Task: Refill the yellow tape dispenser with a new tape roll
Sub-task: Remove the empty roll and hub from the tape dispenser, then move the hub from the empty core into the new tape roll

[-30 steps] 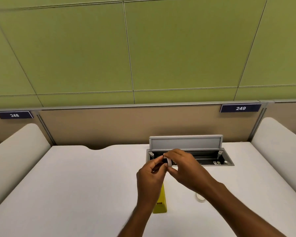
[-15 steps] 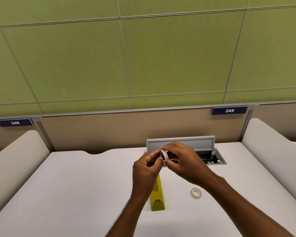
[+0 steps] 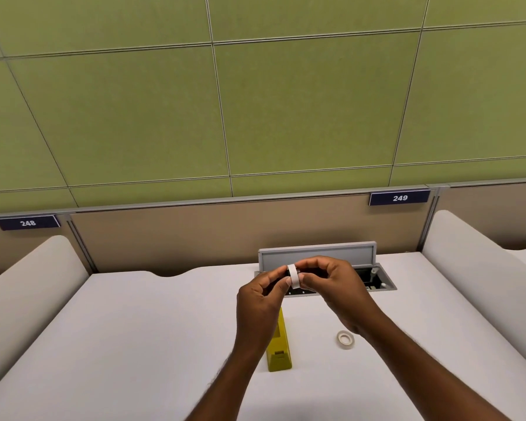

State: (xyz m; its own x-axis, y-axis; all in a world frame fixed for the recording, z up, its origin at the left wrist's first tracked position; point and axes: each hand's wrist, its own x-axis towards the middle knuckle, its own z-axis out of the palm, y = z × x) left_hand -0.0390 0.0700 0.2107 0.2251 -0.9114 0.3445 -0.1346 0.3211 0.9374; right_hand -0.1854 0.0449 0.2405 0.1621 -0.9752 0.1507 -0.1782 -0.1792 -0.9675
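A white tape roll (image 3: 293, 275) is held edge-on above the desk, pinched between both hands. My left hand (image 3: 260, 302) grips it from the left with thumb and fingertips; my right hand (image 3: 334, 287) grips it from the right. Below my left hand the yellow tape dispenser (image 3: 279, 347) lies lengthwise on the white desk (image 3: 134, 329), its far end hidden by my left hand. A second, smaller tape roll (image 3: 345, 339) lies flat on the desk to the dispenser's right, close to my right wrist.
An open grey cable box with a raised lid (image 3: 318, 255) is set into the desk behind my hands. White curved dividers stand at the left (image 3: 24, 287) and right (image 3: 480, 268) sides. A beige and green partition wall rises at the back.
The view has shifted a little, so the loose roll on the desk is now uncovered. Both hands stay together on the white roll, which has turned slightly between the fingers.
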